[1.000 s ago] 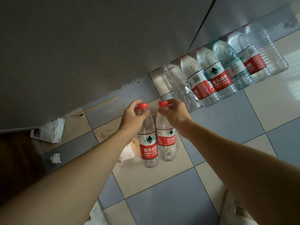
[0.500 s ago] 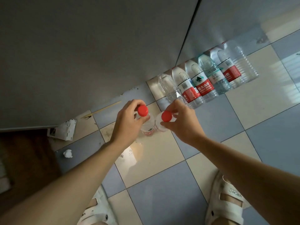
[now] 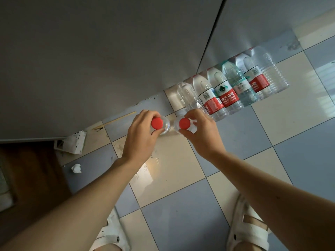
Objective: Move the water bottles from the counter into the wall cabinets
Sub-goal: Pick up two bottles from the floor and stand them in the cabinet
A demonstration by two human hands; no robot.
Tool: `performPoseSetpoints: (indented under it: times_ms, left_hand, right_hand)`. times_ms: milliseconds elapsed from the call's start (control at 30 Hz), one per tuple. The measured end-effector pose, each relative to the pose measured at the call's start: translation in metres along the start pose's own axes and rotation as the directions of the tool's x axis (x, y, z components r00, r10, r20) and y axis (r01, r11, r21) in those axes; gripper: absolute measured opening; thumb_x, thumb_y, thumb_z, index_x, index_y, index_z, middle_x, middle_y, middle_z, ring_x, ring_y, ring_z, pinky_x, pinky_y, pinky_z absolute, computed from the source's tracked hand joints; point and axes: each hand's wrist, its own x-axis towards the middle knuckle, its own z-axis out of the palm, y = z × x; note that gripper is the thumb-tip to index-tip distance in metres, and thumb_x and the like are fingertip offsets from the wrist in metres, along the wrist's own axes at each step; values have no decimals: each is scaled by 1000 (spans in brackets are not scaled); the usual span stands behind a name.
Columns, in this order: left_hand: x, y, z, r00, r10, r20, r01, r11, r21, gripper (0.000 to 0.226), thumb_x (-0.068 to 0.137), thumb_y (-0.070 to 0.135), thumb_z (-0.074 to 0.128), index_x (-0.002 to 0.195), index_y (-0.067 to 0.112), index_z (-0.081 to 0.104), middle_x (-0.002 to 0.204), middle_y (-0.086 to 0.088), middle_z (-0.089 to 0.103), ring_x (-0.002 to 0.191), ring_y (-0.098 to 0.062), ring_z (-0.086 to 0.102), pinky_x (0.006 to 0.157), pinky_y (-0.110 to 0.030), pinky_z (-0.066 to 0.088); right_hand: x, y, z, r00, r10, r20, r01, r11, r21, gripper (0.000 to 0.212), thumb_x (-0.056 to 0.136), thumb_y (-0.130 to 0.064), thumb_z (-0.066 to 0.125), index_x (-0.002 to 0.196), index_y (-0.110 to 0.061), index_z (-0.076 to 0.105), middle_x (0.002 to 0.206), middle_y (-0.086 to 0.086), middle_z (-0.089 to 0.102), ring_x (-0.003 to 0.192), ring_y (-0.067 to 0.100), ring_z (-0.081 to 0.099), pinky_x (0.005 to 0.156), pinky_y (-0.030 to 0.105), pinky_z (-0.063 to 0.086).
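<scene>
Both bottles have swung upright under the camera since a second ago, when their labels and sides showed; their red caps now face straight up, and the white sandals have come into sight at the bottom edge.

From the head camera, looking straight down: the left hand [image 3: 139, 136] has its thumb and fingers curled round the neck of the left bottle [image 3: 164, 126], just under its red cap [image 3: 157, 123]. The right hand [image 3: 201, 134] pinches the neck of the right bottle [image 3: 192, 127] in the same way, below its own cap [image 3: 184, 123]. These two bottles hang side by side, close together but with a slim gap between them, above the floor [image 3: 181, 223] of blue-grey and cream tiles.

More bottles stand in a row [image 3: 233, 86] along the foot of the grey cabinet [image 3: 108, 51], up and to the right of the hands. Several carry red-and-white labels, one is tinted green, and the clear ones at each end have no label that I can see. Their tops are hidden by the cabinet's front.

Left of the hands, a thin wooden stick [image 3: 116, 120] lies near the cabinet's base, a torn white carton [image 3: 74, 144] lies below it, and a crumpled white scrap [image 3: 76, 168] sits a little further down. One sandal [image 3: 110, 236] shows under the left arm, the other sandal [image 3: 248, 225] beside the right forearm.
</scene>
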Motion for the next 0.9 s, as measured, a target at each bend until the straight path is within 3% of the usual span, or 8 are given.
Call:
performPoseSetpoints:
  times_ms: [100, 233, 367, 433, 633, 733, 833, 900]
  left_hand:
    - [-1, -4, 0, 999, -43, 26, 44, 999, -31, 34, 82, 10, 80, 108, 17, 59, 108, 3, 57, 101, -17, 57, 87, -36, 51]
    - [-4, -17, 11, 964, -255, 75, 264, 951, -161, 66, 72, 20, 90, 125, 26, 51, 122, 10, 54, 111, -7, 54, 90, -14, 45]
    - [-8, -39, 36, 901, -412, 137, 434, 867, -246, 76, 68, 7, 89, 129, 28, 48, 128, 5, 57, 117, -19, 57, 101, -42, 50]
    - [-10, -47, 47, 891, -441, 109, 454, 855, -253, 75, 68, 10, 90, 126, 34, 49, 124, 9, 61, 115, -19, 60, 99, -46, 52]
    - [0, -48, 65, 870, -493, 25, 469, 810, -353, 66, 66, 21, 95, 121, 29, 59, 110, 13, 69, 104, -8, 67, 93, -29, 55]
    - [1, -37, 62, 854, -519, 24, 495, 798, -344, 61, 66, 28, 95, 119, 26, 63, 104, 16, 69, 89, 13, 64, 72, -2, 46]
    - [-5, -21, 52, 852, -522, 43, 506, 797, -331, 62, 66, 28, 94, 119, 26, 62, 107, 12, 68, 97, -3, 66, 83, -19, 50]
    - [-9, -4, 43, 859, -508, 64, 500, 804, -323, 64, 67, 26, 94, 123, 24, 62, 113, 5, 70, 105, -18, 67, 94, -36, 53]
  right_hand:
    - [1, 5, 9, 999, 27, 39, -26, 999, -26, 56, 79, -25, 85, 126, -23, 54, 127, -3, 60, 114, 22, 55, 94, 36, 48]
    - [7, 19, 18, 983, 161, 93, -164, 986, 30, 82, 75, -28, 88, 142, -25, 43, 143, 0, 53, 128, 23, 50, 104, 40, 44]
    - [18, 32, 33, 970, 207, 128, -221, 969, 112, 90, 70, -21, 91, 145, -25, 42, 142, 1, 54, 130, 24, 50, 108, 45, 43]
    - [21, 37, 43, 977, 180, 111, -195, 971, 138, 84, 70, -17, 91, 140, -25, 46, 134, -2, 58, 124, 22, 53, 105, 45, 46]
    - [17, 49, 52, 983, 166, 73, -176, 968, 178, 75, 68, -23, 92, 130, -29, 51, 129, -6, 59, 121, 25, 52, 101, 49, 47]
    - [11, 49, 44, 974, 221, 48, -226, 957, 182, 78, 66, -26, 94, 132, -30, 51, 128, -4, 62, 119, 23, 55, 100, 44, 49]
    - [-2, 43, 27, 969, 246, 36, -248, 948, 200, 78, 64, -27, 95, 129, -32, 52, 117, -11, 62, 107, 13, 57, 84, 19, 46]
    - [-10, 34, 10, 965, 260, 39, -262, 943, 207, 79, 64, -29, 95, 130, -31, 52, 119, -8, 63, 107, 13, 57, 87, 23, 45]
